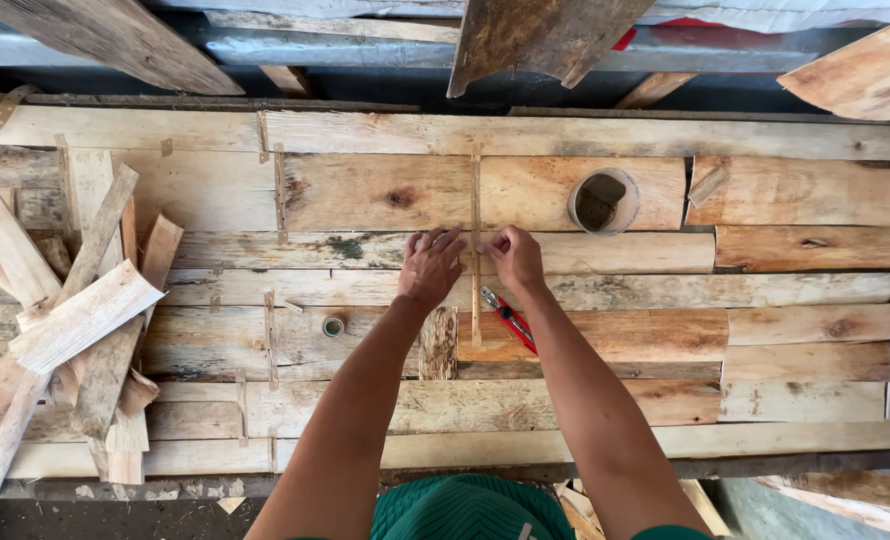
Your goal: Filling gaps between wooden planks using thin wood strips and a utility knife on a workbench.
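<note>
- Hands first: your left hand (430,268) and right hand (516,258) sit side by side at the middle of the desk (565,135), both on the thin wooden strip (476,250) running from twelve to six o'clock between them.
- Your left fingers (443,240) lie spread and flat on the boards just beside the strip; your right fingers (495,243) are curled together, pinched against the strip's edge.
- That strip looks light, narrow and springy; it would likely bend or split if pulled from one end, so you do best holding it near the middle, flat against the planks.
- At five o'clock of your right hand, partly under your forearm, lie the red-handled pliers (508,319), touching neither hand.
- At seven o'clock of your left hand sits a small roll of tape (334,326), well apart.
- At two o'clock stands an open round container (603,201).
- At nine o'clock a loose pile of wood offcuts (65,320) rests on the desk's edge.
</note>
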